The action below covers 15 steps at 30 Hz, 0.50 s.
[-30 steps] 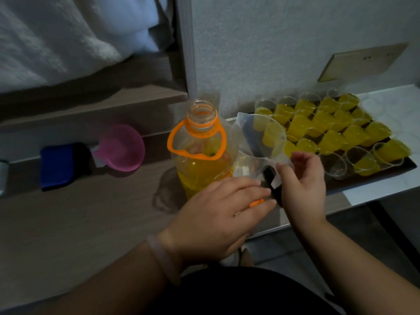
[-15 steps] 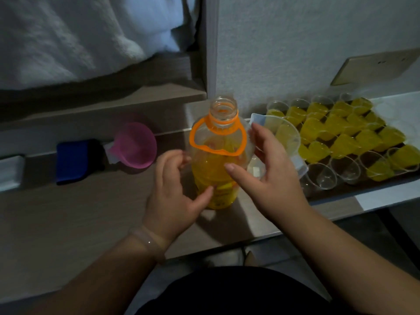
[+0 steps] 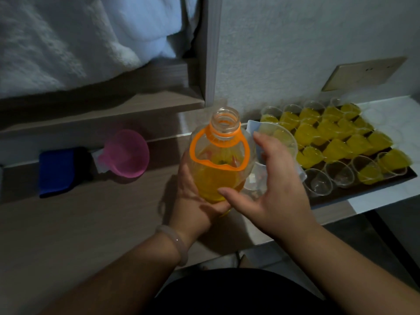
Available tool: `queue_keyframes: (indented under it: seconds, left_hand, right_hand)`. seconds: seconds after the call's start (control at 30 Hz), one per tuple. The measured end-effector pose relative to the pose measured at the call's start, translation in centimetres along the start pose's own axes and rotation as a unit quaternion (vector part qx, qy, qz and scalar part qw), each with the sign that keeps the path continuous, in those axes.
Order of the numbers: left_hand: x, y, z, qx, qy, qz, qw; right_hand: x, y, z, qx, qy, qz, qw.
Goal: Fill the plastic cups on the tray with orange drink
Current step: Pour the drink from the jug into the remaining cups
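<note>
Since the preceding half-second the left hand (image 3: 195, 196) has closed on the bottle (image 3: 218, 178), its fingers (image 3: 213, 208) wrapped under the lower body. The right hand (image 3: 272, 196) lies alongside with fingers spread, clasping nothing. The uncapped bottle, roughly half full, sits just left of the clear jug (image 3: 284, 137) and the tray (image 3: 404, 176) of cups (image 3: 336, 148), a few of the near ones empty. It is judged heavy, thin-walled and apt to slosh, and best held low on the body or by the orange loop (image 3: 195, 142).

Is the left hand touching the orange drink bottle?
Touching. The head view shows the left hand curled round the bottle at its lower body.
</note>
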<state>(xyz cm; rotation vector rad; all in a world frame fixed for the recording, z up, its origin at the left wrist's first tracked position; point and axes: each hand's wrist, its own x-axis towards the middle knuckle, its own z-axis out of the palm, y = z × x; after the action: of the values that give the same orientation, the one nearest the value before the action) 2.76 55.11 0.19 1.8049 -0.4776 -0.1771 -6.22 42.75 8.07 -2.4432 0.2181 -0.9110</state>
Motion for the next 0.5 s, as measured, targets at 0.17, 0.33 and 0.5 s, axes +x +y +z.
queue_keyframes:
  seconds: [0.17, 0.33, 0.5]
  left_hand:
    - [0.7, 0.5, 0.1, -0.025, -0.015, 0.050, 0.998]
    - [0.9, -0.2, -1.8, 0.073, -0.085, -0.013, 0.994]
    - [0.7, 3.6, -4.3, 0.174, -0.064, 0.061, 0.981]
  right_hand:
    - [0.0, -0.1, 0.8, -0.051, -0.003, 0.013, 0.999]
    - [0.7, -0.8, 0.8, 0.013, -0.040, 0.124, 0.991]
    - [1.3, -1.6, 0.4, 0.058, -0.039, 0.171, 0.983]
